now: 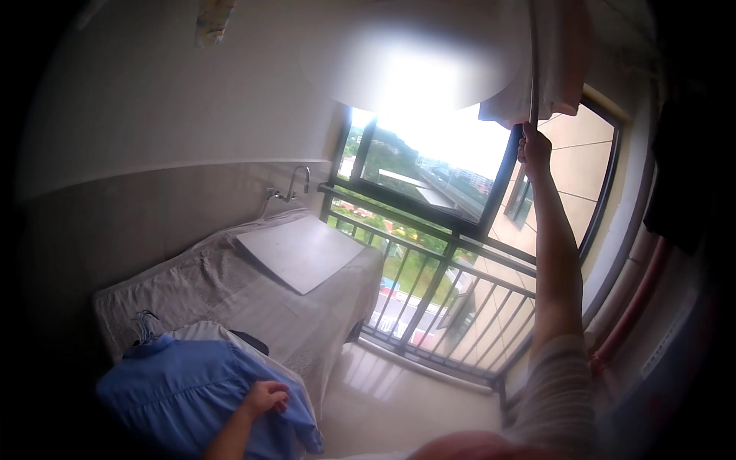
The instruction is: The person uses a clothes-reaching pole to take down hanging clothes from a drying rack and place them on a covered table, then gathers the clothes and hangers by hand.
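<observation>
A person's left hand (267,399) hovers at a blue shirt (176,376), its fingers loosely curled and released; whether they brush the fabric is hard to tell from this angle. The shirt lies over a pale garment (205,332) along the near edge of the covered table (207,280), hangers (146,325) bunched at the collar. Light, soft and apt to slump or crease, it looks best lifted by the hanger hooks, with a palm under the body. A white board (303,251) rests toward the table's far edge, near a tap (297,184). Beyond, beside a railed window, the raised right hand (534,147) clenches a slim pole (534,69) below hanging laundry (566,73).
</observation>
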Action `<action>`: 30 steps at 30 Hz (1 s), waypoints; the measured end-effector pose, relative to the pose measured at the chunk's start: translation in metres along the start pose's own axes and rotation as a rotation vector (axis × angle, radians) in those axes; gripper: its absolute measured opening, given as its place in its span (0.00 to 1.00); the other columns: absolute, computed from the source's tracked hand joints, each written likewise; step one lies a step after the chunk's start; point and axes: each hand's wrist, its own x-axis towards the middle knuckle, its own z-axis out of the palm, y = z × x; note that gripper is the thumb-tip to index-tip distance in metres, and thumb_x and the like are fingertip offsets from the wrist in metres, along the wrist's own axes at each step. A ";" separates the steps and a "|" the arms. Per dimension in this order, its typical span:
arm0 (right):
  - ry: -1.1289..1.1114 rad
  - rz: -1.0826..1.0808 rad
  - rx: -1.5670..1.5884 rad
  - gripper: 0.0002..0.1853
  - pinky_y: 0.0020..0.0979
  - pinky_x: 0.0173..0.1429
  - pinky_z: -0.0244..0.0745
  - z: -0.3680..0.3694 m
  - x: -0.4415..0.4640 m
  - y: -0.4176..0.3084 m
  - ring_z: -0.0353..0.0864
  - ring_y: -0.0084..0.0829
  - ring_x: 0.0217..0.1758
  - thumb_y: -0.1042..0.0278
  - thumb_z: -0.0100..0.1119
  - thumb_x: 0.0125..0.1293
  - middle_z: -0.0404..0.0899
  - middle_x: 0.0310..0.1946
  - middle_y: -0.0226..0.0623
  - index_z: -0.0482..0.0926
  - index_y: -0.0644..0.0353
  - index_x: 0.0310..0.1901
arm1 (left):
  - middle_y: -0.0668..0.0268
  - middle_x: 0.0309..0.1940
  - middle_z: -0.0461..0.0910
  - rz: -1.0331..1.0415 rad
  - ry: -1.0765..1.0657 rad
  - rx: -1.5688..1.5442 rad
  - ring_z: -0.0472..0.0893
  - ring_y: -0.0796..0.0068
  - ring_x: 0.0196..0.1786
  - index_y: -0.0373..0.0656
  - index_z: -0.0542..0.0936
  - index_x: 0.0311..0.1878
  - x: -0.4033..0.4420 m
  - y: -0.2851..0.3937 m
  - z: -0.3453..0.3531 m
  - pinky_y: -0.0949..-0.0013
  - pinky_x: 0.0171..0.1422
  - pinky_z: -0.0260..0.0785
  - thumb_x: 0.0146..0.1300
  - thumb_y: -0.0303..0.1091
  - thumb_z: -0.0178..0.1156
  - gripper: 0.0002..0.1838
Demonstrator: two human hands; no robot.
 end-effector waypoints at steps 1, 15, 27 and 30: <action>-0.006 -0.004 0.007 0.15 0.19 0.10 0.52 0.003 0.003 -0.001 0.57 0.16 0.07 0.58 0.52 0.59 0.58 0.08 0.24 0.65 0.56 0.19 | 0.59 0.29 0.77 -0.002 -0.005 -0.003 0.78 0.72 0.24 0.31 0.72 0.45 0.000 0.001 0.000 0.73 0.26 0.71 0.54 0.24 0.52 0.14; -0.209 -0.043 0.162 0.17 0.21 0.13 0.52 0.027 -0.033 -0.009 0.57 0.18 0.08 0.57 0.51 0.60 0.60 0.08 0.24 0.64 0.53 0.18 | 0.60 0.29 0.77 -0.027 -0.046 -0.032 0.77 0.75 0.24 0.31 0.71 0.44 -0.005 0.010 0.000 0.75 0.26 0.70 0.55 0.26 0.51 0.14; -0.227 0.475 0.150 0.21 0.23 0.11 0.49 -0.001 -0.231 0.000 0.50 0.18 0.07 0.50 0.51 0.59 0.50 0.08 0.21 0.58 0.51 0.16 | 0.50 0.57 0.61 0.475 0.009 0.324 0.62 0.61 0.60 0.34 0.54 0.61 0.056 0.110 -0.005 0.65 0.63 0.53 0.44 0.46 0.67 0.46; -0.153 0.635 0.314 0.22 0.24 0.09 0.47 -0.021 -0.322 0.012 0.49 0.19 0.05 0.53 0.49 0.61 0.48 0.05 0.24 0.56 0.51 0.13 | 0.51 0.56 0.62 0.595 0.064 0.294 0.60 0.58 0.61 0.34 0.49 0.63 0.088 0.144 -0.005 0.66 0.64 0.51 0.41 0.48 0.68 0.52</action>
